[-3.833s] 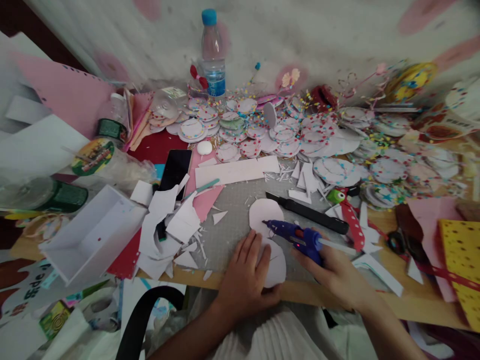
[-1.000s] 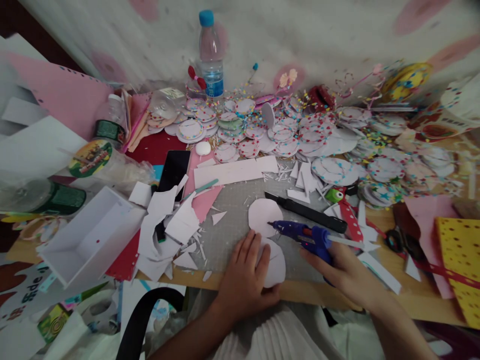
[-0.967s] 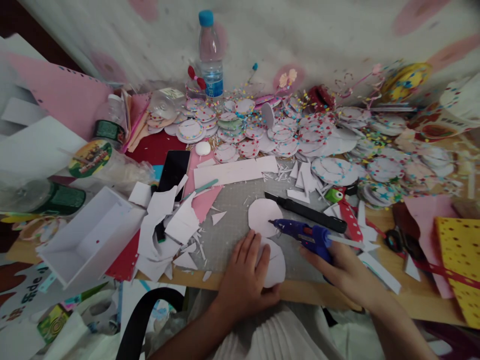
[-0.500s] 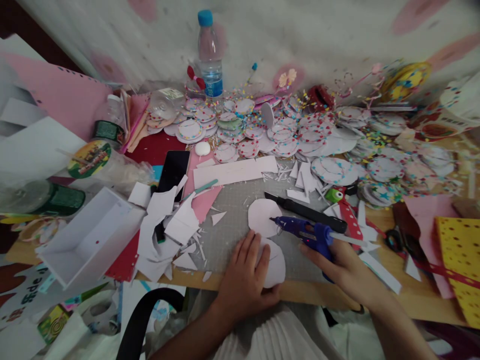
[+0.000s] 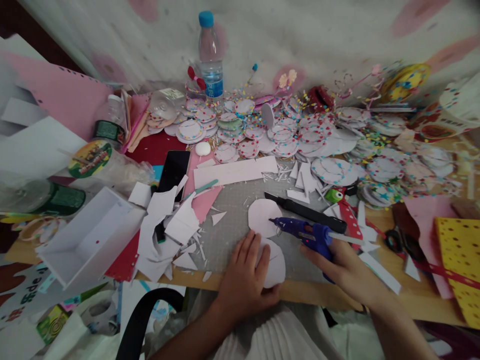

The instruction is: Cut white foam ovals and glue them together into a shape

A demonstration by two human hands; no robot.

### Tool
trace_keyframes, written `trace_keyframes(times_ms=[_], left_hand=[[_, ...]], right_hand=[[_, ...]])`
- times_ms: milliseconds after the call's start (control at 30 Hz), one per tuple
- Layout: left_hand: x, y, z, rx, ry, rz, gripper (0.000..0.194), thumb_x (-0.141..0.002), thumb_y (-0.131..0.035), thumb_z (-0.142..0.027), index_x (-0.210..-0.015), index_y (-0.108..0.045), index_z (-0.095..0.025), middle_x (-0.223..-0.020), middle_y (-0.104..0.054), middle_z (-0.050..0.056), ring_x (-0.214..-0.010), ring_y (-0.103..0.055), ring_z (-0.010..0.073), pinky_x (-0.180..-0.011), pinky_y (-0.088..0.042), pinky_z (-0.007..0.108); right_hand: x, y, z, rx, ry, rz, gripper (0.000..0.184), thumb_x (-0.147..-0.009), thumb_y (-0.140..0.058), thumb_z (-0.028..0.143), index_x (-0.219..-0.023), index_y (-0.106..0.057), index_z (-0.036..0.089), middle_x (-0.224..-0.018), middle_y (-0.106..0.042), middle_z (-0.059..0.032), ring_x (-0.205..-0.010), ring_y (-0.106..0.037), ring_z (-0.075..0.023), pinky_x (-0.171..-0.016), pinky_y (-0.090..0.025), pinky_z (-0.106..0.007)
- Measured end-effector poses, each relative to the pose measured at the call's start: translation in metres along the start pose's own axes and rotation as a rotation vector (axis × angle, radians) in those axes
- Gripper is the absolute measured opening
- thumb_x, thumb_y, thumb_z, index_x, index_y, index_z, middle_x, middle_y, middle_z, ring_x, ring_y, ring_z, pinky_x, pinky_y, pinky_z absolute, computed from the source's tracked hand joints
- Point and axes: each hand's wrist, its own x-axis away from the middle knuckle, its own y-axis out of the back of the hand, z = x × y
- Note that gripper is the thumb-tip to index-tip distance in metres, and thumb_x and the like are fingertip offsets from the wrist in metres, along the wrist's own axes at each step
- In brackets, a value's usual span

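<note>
Head camera view, lower centre of the frame: the left hand [image 5: 245, 275] lay on a lower white disc [image 5: 276, 265], thumb and index finger spread apart, other fingers closer together. To its right, the right hand [image 5: 347, 272] curled its fingers around a blue glue gun [image 5: 309, 234], nozzle over an upper white disc [image 5: 260, 215] near centre; contact was unclear. Beyond lay a black cutter [image 5: 307, 213], then dotted discs [image 5: 313, 134] across the upper middle and a blue-capped bottle [image 5: 210, 65] at top.
</note>
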Motion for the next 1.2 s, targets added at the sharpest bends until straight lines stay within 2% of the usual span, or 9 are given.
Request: trace_keyframes(times_ms=[233,500,667,833,1200], left_hand=[[0.0006,0.0001,-0.0006,0.008,0.010,0.003,0.063,-0.072,-0.061,-0.037,-0.126,-0.051,-0.006,-0.139,-0.046,0.026,-0.135,-0.036,0.0382,-0.105,-0.039,0.053],[-0.0006,0.0009,-0.0009,0.007,0.007,0.008,0.063,-0.071,-0.062,-0.036,-0.124,-0.052,-0.004,-0.137,-0.047,0.027,-0.134,-0.037,0.0397,-0.104,-0.039,0.054],[-0.0009,0.0009,-0.0001,0.001,0.004,0.006,0.063,-0.072,-0.062,-0.037,-0.124,-0.052,-0.004,-0.137,-0.047,0.027,-0.134,-0.038,0.0399,-0.104,-0.040,0.054],[-0.0010,0.0017,-0.0007,-0.003,0.001,0.003,0.062,-0.072,-0.062,-0.038,-0.124,-0.052,-0.004,-0.137,-0.048,0.027,-0.133,-0.038,0.0399,-0.104,-0.040,0.054],[-0.0005,0.0002,0.0000,0.001,0.005,0.001,0.063,-0.071,-0.062,-0.036,-0.125,-0.052,-0.004,-0.137,-0.047,0.027,-0.134,-0.038,0.0395,-0.104,-0.040,0.053]], right_hand=[[-0.0018,-0.0004,-0.0048,-0.004,0.022,-0.032,0.039,-0.086,-0.049,0.055,-0.065,-0.050,0.023,-0.054,-0.041,0.0030,-0.048,-0.041,-0.0143,-0.042,-0.033,-0.026],[0.0027,0.0025,-0.0008,0.048,0.021,-0.052,0.040,-0.085,-0.049,0.052,-0.056,-0.043,0.025,-0.050,-0.034,0.0043,-0.044,-0.035,-0.0135,-0.040,-0.030,-0.027],[0.0062,0.0052,0.0013,0.014,-0.003,-0.026,0.040,-0.082,-0.051,0.055,-0.058,-0.046,0.024,-0.051,-0.038,0.0034,-0.045,-0.036,-0.0134,-0.039,-0.030,-0.027],[0.0045,0.0027,0.0020,-0.017,-0.057,-0.017,0.045,-0.080,-0.050,0.059,-0.054,-0.041,0.024,-0.051,-0.036,0.0035,-0.045,-0.035,-0.0126,-0.040,-0.031,-0.026],[-0.0011,-0.0021,-0.0056,-0.048,-0.074,0.011,0.043,-0.083,-0.050,0.059,-0.063,-0.046,0.021,-0.057,-0.038,0.0036,-0.051,-0.036,-0.0126,-0.044,-0.032,-0.025]])
